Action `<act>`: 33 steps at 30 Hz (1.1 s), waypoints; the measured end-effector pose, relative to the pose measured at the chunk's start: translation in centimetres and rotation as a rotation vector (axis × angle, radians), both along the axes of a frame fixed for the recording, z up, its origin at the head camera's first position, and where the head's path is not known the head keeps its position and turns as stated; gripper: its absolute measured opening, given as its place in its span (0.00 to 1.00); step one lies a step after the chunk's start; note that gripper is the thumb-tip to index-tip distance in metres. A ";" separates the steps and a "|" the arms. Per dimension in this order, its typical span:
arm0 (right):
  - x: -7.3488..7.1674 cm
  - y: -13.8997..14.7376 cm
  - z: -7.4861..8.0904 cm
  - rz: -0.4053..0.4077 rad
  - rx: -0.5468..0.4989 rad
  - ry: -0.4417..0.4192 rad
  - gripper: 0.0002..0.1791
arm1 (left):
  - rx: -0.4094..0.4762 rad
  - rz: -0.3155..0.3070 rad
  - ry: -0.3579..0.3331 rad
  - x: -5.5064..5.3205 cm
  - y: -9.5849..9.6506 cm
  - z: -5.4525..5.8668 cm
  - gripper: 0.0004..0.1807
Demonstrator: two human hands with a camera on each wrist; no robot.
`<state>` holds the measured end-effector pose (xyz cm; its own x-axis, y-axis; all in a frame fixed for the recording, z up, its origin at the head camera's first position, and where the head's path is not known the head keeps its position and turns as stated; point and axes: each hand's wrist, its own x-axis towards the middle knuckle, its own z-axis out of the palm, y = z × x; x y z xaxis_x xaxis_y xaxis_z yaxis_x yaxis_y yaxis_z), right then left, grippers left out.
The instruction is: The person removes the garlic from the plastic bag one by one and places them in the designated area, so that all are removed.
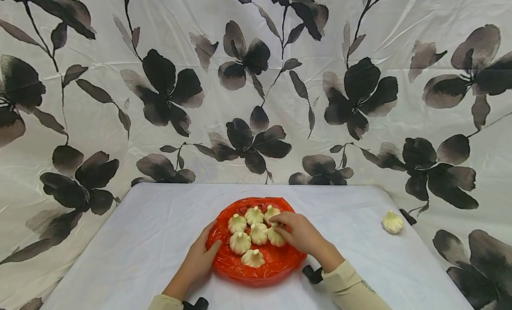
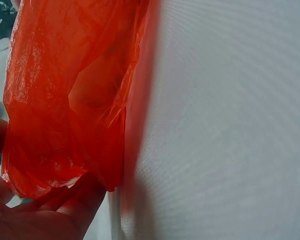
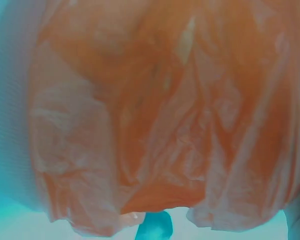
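Note:
A red plastic bag [image 1: 276, 267], opened out into a round shape, stands on the white-covered table. Several pale garlic bulbs [image 1: 240, 243] lie in it with their stem ends mostly up. At the bag's left edge my left hand [image 1: 198, 255] grips the side, thumb over the rim; the left wrist view shows fingers [image 2: 85, 202] around the crinkled plastic. My right hand [image 1: 303, 235] reaches over the right rim and pinches a garlic bulb [image 1: 276, 237] among the others, its fingers partly hiding it. Only the bag's outer side [image 3: 160, 125] fills the right wrist view.
One more garlic bulb [image 1: 393, 222] lies alone near the table's right edge. The white table cover [image 1: 152, 230] extends on both sides of the bag. Behind it hangs a pale curtain [image 1: 256, 70] with dark flowers.

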<state>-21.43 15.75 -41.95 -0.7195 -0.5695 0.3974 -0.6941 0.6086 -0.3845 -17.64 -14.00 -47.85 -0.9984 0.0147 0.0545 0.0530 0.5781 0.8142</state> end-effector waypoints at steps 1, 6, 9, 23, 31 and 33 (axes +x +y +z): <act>0.0 0.0 0.1 0.001 -0.001 0.012 0.15 | 0.001 0.000 0.000 0.0 0.0 0.0 0.33; 0.1 0.2 0.4 0.001 -0.018 0.040 0.16 | 0.014 0.001 -0.016 0.0 -0.1 0.1 0.33; 0.1 0.3 0.7 -0.003 -0.017 0.047 0.17 | 0.015 0.000 -0.019 -0.1 -0.1 0.1 0.33; 0.0 1.0 1.5 0.012 -0.087 0.131 0.19 | -0.001 0.001 -0.003 -0.4 -0.4 0.3 0.32; -0.1 1.4 2.1 -0.014 -0.144 0.139 0.17 | -0.003 0.001 -0.017 -0.6 -0.3 0.3 0.32; -0.1 1.6 2.3 -0.023 -0.163 0.153 0.17 | -0.005 -0.001 -0.017 -0.7 -0.3 0.3 0.32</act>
<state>-21.53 17.33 -39.60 -0.6557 -0.4728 0.5886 -0.7386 0.5635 -0.3701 -18.30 -14.29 -47.52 -0.9992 0.0155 0.0378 0.0397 0.5822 0.8120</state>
